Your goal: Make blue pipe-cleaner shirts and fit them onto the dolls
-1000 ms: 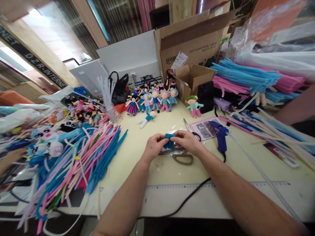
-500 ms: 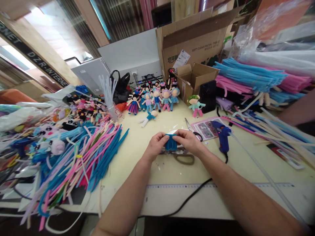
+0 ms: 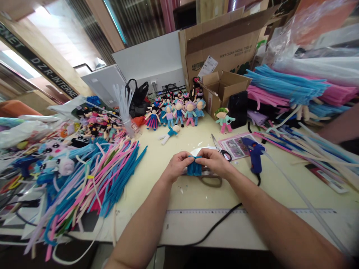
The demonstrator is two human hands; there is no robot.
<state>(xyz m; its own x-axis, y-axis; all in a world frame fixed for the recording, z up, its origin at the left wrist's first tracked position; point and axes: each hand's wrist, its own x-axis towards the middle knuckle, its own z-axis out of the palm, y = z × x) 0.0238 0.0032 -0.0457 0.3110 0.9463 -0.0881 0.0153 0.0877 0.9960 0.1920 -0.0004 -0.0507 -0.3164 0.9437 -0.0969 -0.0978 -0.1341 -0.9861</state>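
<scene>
Between thumb and fingers, my left hand (image 3: 179,164) pinches the upper left edge of a small teal-blue piece of pipe cleaners (image 3: 194,170) laid side by side. My right hand (image 3: 213,161) grips the same piece at its upper right, and the two thumbs nearly meet along the top. Its lower part hangs free below the thumbs. Beneath the hands lies a pair of scissors with a brownish handle (image 3: 212,182), its blades mostly covered. Just past my right hand is another pair of scissors with black handles (image 3: 226,155). A blue glue gun (image 3: 255,156) rests farther right.
Loose pipe cleaners (image 3: 112,175) are heaped at the left. Several small dolls (image 3: 179,112) stand at the back by a cardboard box (image 3: 224,87). A ruler (image 3: 202,212) lies along the front, crossed by a black cable (image 3: 213,228). Pipe cleaner bundles (image 3: 286,84) are stacked back right.
My fingertips have come closer together along the top of the blue piece, which has dropped slightly and shows a wider front. Nothing else on the table has moved.
</scene>
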